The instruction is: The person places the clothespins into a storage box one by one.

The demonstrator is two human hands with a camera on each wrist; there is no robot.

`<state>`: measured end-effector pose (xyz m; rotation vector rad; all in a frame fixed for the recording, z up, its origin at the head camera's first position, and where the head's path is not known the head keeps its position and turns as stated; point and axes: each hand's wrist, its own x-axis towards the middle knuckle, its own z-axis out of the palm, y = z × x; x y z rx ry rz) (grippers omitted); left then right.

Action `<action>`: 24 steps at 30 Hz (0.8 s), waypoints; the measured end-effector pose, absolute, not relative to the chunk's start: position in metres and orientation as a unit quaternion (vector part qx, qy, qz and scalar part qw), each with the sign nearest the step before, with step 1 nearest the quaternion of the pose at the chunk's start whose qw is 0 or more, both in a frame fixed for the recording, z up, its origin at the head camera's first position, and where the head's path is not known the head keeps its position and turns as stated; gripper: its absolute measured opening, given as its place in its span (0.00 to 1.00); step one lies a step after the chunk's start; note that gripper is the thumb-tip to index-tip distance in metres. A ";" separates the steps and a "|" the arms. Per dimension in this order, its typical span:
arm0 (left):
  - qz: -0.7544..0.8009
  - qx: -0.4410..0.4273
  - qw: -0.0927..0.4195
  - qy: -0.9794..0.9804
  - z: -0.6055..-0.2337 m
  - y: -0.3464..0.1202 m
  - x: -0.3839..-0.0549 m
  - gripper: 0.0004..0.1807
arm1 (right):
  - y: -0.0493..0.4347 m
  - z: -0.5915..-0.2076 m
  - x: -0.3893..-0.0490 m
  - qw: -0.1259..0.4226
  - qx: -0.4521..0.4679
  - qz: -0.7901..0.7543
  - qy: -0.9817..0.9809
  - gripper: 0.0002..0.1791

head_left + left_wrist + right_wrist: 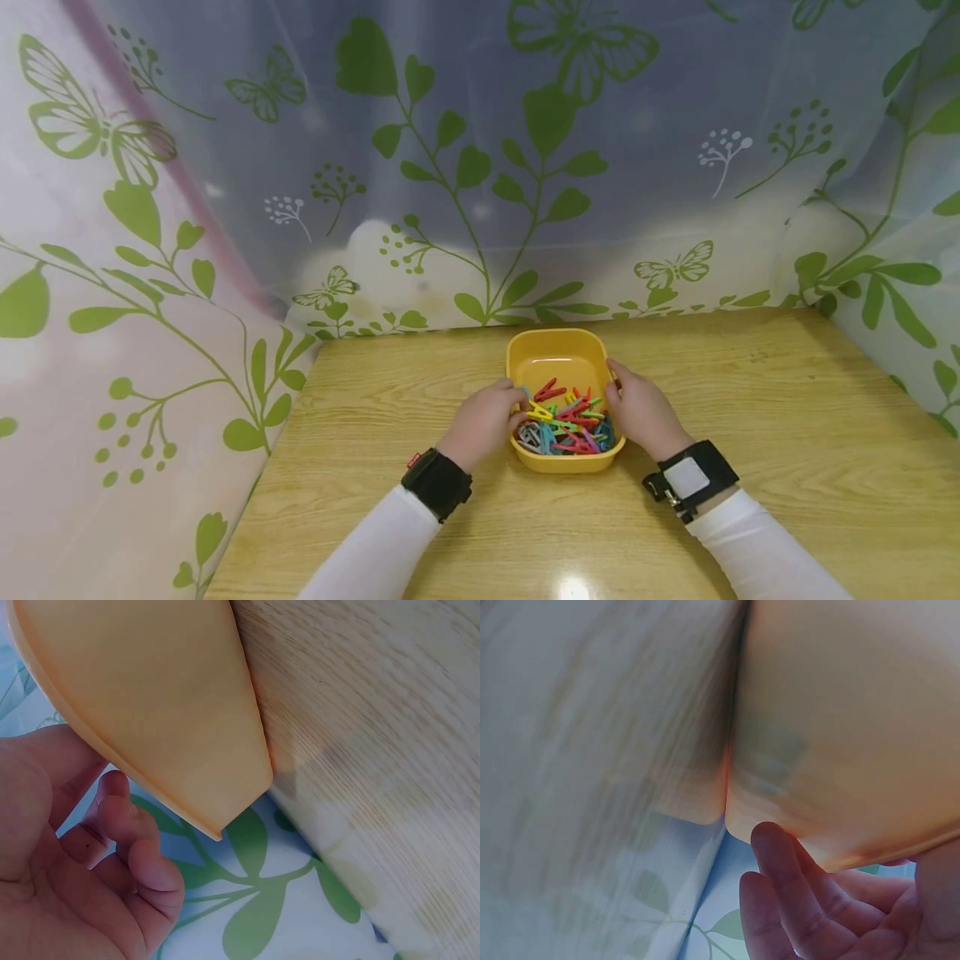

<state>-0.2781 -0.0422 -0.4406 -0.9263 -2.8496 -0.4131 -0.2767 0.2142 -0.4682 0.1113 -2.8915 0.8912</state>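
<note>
A yellow plastic basin (557, 463) stands on the table, holding a pile of colourful clothespins (573, 425) towards its near end. At its left side my left hand (486, 423) reaches over the rim, fingertips right by a yellow clothespin (540, 412). In the left wrist view the other fingers (156, 874) curl loosely outside the wall; I cannot tell whether the hidden tips pinch anything. My right hand (647, 410) grips the basin's right rim, thumb over the edge. Its fingers (780, 862) lie along the outer wall in the right wrist view.
The light wooden table (810, 417) extends on both sides of the basin. A curtain (465, 167) printed with green leaves and butterflies hangs along the back and sides. Each wrist wears a black strap (438, 483).
</note>
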 end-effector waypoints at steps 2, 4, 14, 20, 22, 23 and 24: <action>-0.135 -0.305 0.056 -0.941 -0.441 -0.042 -0.278 0.03 | 0.214 -0.468 -0.277 0.057 0.038 0.294 -0.953 0.29; -0.134 -0.305 0.054 -0.941 -0.442 -0.042 -0.278 0.04 | 0.214 -0.468 -0.277 0.057 0.038 0.294 -0.953 0.29; -0.127 -0.307 0.041 -0.942 -0.446 -0.043 -0.280 0.06 | 0.215 -0.470 -0.279 0.058 0.038 0.296 -0.953 0.29; -0.131 -0.292 0.020 -0.947 -0.445 -0.041 -0.279 0.07 | 0.216 -0.470 -0.279 0.057 0.037 0.297 -0.952 0.29; -0.131 -0.288 0.014 -0.949 -0.445 -0.041 -0.279 0.08 | 0.216 -0.470 -0.279 0.057 0.039 0.298 -0.952 0.29; -0.131 -0.286 0.013 -0.949 -0.445 -0.041 -0.280 0.08 | 0.216 -0.470 -0.279 0.057 0.040 0.298 -0.952 0.29; -0.132 -0.285 0.011 -0.949 -0.445 -0.041 -0.280 0.08 | 0.217 -0.471 -0.279 0.058 0.041 0.298 -0.952 0.29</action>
